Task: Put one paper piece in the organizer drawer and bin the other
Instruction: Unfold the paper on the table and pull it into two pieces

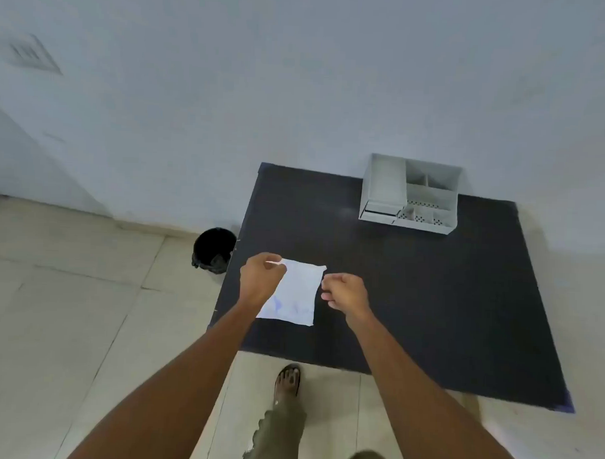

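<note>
left hand [262, 274] pinching paper [297, 294] corner | right hand [345, 292] curled beside edge, grip unclear | risk: one-sided hold, uneven tear over surface [429, 302]

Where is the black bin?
In the head view, the black bin stands on the tiled floor, left of the dark table, near the wall.

The upper half of the frame is filled by a plain pale grey-blue wall [299, 74], evenly lit. A faint vent [31, 55] is seen at the upper left. Beige floor tiles [69, 290] are spread across the lower left, and a dark bench [429, 302] is set against the wall at centre right.
</note>
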